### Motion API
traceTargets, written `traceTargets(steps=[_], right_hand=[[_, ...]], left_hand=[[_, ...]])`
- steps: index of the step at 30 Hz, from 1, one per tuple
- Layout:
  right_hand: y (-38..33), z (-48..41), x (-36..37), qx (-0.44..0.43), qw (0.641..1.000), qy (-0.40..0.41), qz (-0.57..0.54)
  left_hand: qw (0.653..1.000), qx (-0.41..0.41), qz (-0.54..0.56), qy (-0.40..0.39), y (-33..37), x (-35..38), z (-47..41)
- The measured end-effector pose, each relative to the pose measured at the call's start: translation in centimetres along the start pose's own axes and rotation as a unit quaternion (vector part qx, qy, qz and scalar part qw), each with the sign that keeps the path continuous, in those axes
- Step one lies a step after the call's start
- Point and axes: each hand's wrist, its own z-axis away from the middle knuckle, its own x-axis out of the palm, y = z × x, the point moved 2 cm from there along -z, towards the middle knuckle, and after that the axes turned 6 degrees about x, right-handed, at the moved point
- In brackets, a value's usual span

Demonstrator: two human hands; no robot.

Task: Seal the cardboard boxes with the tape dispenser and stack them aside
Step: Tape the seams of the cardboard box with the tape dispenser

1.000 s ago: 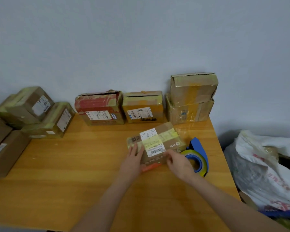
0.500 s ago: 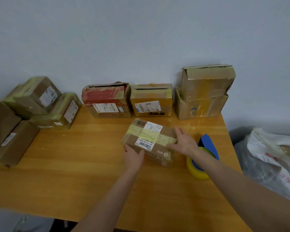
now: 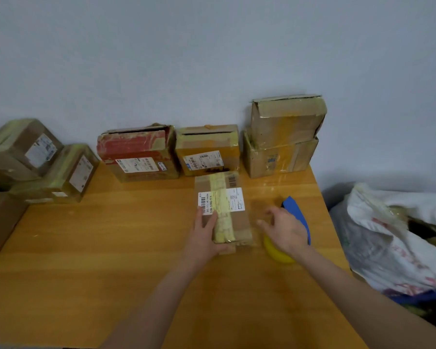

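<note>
We see soft, even, dimmish indoor light; shadows weak. Faint glare on desk (image 3: 269, 188) nr far right corner. Right hand (image 3: 285, 229) motion-blurred. Whole frame soft, low detail; wide-angle bowing along desk edges, pic corners smeared.

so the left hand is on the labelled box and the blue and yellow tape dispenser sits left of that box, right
Not quite. The left hand is on the labelled box, but the blue and yellow tape dispenser sits right of that box, partly covered by the right hand. The head view shows it.
</note>
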Motion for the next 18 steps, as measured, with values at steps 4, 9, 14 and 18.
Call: traceTargets(steps=[4,9,14,18], right_hand=[[6.2,-1.3,-2.4,0.147,0.988,0.008,-0.043],[9.2,-2.1,0.3,0.215,0.956,-0.141,-0.143],[8.1,-2.7,1.1,0.182,0.961,-0.156,-0.139],[6.2,-3.0,1.4,0.188,0.95,-0.168,-0.183]], left_hand=[[1.0,0.009,-0.011,-0.014,-0.4,-0.2,0.1],[0.999,0.034,-0.021,-0.032,-0.6,-0.9,0.3],[0.999,0.042,-0.004,-0.023,-0.8,-1.1,0.6],[0.998,0.041,-0.017,-0.036,-0.7,-1.4,0.6]])
